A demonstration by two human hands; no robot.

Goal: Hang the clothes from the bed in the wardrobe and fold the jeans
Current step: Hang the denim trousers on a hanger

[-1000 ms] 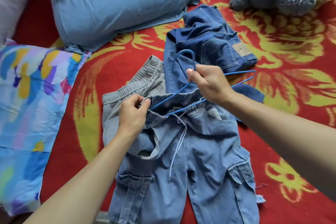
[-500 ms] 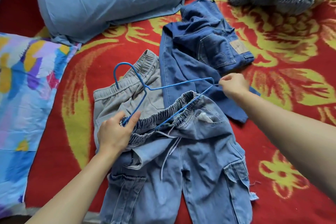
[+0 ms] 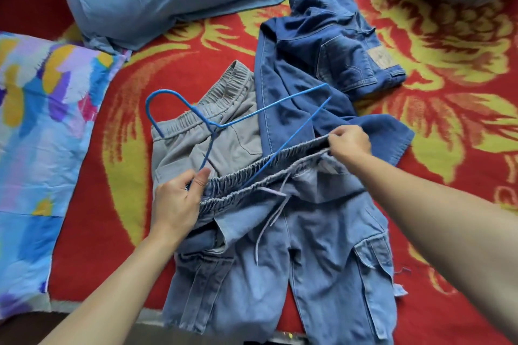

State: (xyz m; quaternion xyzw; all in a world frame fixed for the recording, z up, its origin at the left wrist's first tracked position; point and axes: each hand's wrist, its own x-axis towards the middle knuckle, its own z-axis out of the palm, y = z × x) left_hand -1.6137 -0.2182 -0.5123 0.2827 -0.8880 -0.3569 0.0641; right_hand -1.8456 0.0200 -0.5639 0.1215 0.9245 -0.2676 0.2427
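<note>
On the red-and-yellow bedspread [image 3: 196, 59], the light cargo jeans [image 3: 308, 246] spread from centre toward 6 o'clock. The left hand [image 3: 179, 202], at 8 o'clock, grips one waistband end and the blue wire hanger [image 3: 214, 131]. The right hand [image 3: 350, 143], at 3 o'clock, pinches the other end.
</note>
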